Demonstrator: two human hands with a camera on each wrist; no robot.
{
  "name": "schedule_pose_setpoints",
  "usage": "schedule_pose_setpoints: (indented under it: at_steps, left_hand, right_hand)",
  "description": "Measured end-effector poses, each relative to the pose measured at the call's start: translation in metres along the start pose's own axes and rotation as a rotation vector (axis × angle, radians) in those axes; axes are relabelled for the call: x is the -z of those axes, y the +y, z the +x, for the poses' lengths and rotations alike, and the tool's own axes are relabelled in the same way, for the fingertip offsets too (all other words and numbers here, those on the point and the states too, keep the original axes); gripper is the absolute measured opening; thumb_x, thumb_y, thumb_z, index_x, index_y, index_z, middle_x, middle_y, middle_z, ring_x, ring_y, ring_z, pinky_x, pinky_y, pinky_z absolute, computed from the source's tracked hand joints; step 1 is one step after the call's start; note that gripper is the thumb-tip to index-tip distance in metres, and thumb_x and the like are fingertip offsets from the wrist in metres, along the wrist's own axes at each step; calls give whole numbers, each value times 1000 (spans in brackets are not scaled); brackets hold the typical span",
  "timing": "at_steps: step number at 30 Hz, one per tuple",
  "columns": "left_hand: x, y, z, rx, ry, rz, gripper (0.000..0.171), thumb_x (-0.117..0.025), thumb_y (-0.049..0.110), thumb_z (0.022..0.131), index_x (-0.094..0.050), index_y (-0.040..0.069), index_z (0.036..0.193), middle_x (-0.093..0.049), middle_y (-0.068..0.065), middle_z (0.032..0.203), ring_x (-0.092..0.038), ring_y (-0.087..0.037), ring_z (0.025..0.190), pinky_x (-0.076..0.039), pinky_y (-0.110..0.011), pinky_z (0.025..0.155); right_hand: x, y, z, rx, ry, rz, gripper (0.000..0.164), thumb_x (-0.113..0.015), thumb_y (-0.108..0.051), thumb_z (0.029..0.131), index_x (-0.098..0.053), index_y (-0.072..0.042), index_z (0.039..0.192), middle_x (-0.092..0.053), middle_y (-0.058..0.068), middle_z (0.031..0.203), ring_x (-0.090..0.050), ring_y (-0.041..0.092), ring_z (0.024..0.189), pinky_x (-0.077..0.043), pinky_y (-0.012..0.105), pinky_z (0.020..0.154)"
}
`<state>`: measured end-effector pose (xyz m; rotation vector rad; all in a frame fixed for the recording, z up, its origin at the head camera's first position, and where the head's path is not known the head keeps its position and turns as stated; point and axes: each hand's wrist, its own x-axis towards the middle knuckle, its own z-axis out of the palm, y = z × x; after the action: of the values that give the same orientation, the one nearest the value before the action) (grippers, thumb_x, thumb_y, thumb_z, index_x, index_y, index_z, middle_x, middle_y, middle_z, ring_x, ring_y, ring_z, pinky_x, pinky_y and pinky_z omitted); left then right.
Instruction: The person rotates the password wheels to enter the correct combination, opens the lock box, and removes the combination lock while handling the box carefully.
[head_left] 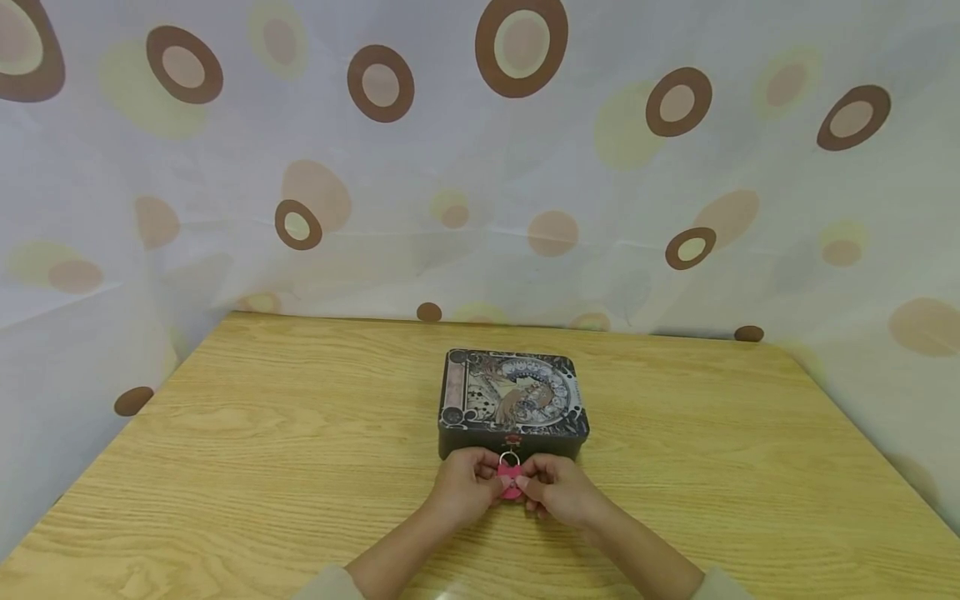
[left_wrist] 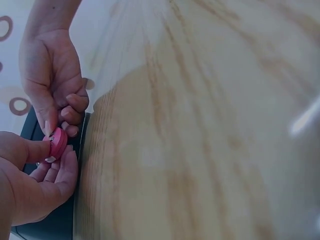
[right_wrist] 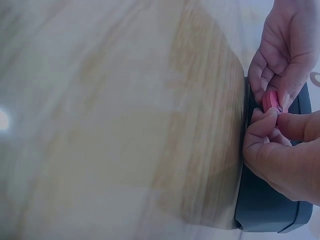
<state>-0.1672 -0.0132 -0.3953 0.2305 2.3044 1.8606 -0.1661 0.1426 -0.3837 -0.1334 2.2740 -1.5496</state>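
A small pink padlock [head_left: 509, 472] with a silvery shackle is at the front of a dark, picture-lidded box [head_left: 517, 392]. Its shackle overlaps the box front just below a reddish clasp [head_left: 513, 439]. From the left, my left hand [head_left: 467, 487] pinches the padlock between thumb and fingers. My right hand [head_left: 564, 492] grips its other side, with the thumb on the padlock's face. Both thumbs meet near the middle of it. In the left wrist view the pink padlock [left_wrist: 58, 142] shows edge-on between the two hands, with small dark marks on its face.
The box stands on a wood-grain table [head_left: 300, 433], its lid closed. Behind and along both sides of the table hangs a pale cloth [head_left: 465, 158] printed with brown and beige circles.
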Motion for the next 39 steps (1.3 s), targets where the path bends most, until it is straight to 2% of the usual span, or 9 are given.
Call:
schedule_pose_setpoints:
  at_steps: [9, 21, 28, 33, 39]
  left_hand:
    - [0, 0, -1, -10, 2, 4, 14, -56, -10, 80, -60, -15, 92, -63, -17, 76, -57, -10, 60, -56, -27, 55]
    - [0, 0, 0, 2, -18, -15, 16, -54, -5, 87, -59, -17, 98, -62, -18, 83, -57, -10, 64, -57, -28, 59]
    - [2, 1, 0, 19, -21, -8, 21, -61, -6, 81, -59, -16, 99, -63, -18, 84, -60, -14, 70, -57, -28, 61]
    - [2, 1, 0, -1, -12, 21, 22, -65, -5, 77, -60, -15, 96, -64, -17, 83, -62, -16, 71, -56, -27, 61]
    - [2, 2, -1, -23, -6, 33, 23, -64, -6, 76, -61, -15, 97, -64, -16, 79, -59, -12, 66, -54, -24, 58]
  right_hand:
    - [-1, 0, 0, 9, 2, 1, 14, -50, -4, 91, -54, 9, 93, -49, -1, 64, -48, 9, 60, -40, 19, 51]
    - [1, 0, -1, -16, 12, 4, 13, -50, -4, 92, -54, 8, 93, -49, 0, 65, -48, 10, 61, -40, 19, 52]
    - [1, 0, -1, -6, -2, 7, 14, -49, -4, 92, -54, 9, 92, -49, 0, 65, -48, 10, 61, -41, 20, 52]
    - [2, 0, -1, -9, -2, 12, 13, -49, -4, 92, -53, 9, 92, -49, 0, 65, -48, 10, 61, -41, 20, 53]
    - [0, 0, -1, -2, 16, 7, 13, -50, -4, 91, -54, 9, 92, -49, 0, 65, -48, 10, 60, -41, 20, 52]
